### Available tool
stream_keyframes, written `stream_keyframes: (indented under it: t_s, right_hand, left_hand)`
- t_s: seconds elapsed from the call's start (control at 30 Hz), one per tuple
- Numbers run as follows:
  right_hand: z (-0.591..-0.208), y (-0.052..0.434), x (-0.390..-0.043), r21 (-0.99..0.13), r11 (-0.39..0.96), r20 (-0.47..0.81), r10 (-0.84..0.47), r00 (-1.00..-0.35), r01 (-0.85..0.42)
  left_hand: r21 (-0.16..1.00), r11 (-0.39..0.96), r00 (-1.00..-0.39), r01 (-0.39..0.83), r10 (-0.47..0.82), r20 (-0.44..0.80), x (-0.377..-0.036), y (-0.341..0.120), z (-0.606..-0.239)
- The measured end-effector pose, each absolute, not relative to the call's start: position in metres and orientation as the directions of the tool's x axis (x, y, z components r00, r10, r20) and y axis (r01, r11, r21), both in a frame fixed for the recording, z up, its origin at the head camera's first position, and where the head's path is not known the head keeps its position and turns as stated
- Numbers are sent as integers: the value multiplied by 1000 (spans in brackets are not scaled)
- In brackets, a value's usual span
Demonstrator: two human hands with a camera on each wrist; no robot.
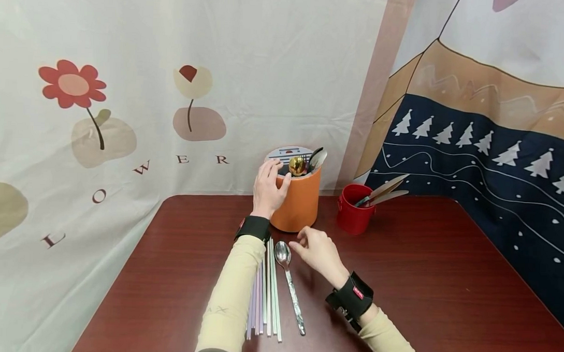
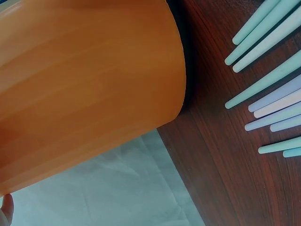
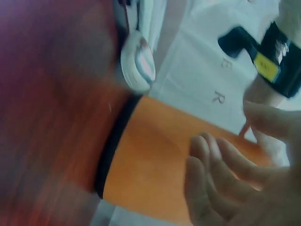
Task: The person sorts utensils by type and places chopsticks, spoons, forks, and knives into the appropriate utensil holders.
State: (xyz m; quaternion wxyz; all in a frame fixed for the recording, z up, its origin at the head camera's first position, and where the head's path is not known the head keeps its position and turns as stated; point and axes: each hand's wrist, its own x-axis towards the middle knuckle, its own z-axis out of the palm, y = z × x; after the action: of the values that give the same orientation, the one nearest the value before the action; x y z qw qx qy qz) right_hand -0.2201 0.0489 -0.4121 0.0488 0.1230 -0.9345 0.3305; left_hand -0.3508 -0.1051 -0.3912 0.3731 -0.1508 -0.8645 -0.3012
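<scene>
Your right hand (image 1: 319, 251), fingers loose and holding nothing, hovers just right of the spoon (image 1: 289, 281), whose handle runs toward lower frame; your left hand (image 1: 268, 188) grips the orange holder (image 1: 299, 202) at frame centre.

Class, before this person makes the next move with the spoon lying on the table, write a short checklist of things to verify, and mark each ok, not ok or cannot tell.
1. Orange holder steadied: left hand grips its rim. Ok.
2. Right hand free: fingers relaxed, holding nothing, just right of the spoon bowl. Ok.
3. Silver spoon reachable: lies flat beside the chopsticks, nothing on top of it. Ok.
4. Room in the holder: a gold spoon and other utensils already stand inside; free space hidden. Cannot tell.
5. Red cup out of the way: stands apart, right of the holder. Ok.
</scene>
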Motion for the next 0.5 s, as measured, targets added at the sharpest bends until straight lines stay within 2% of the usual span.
stream_keyframes:
  t_s: [0.23, 0.5]
  right_hand:
    - [-431, 37, -207, -500, 822, 34, -297, -954, -273]
    - [-439, 23, -197, -436, 863, -39, -301, -953, -255]
  left_hand:
    - [416, 766, -681, 490, 39, 731, -352, -105, -392]
    - [415, 767, -682, 489, 40, 731, -352, -105, -391]
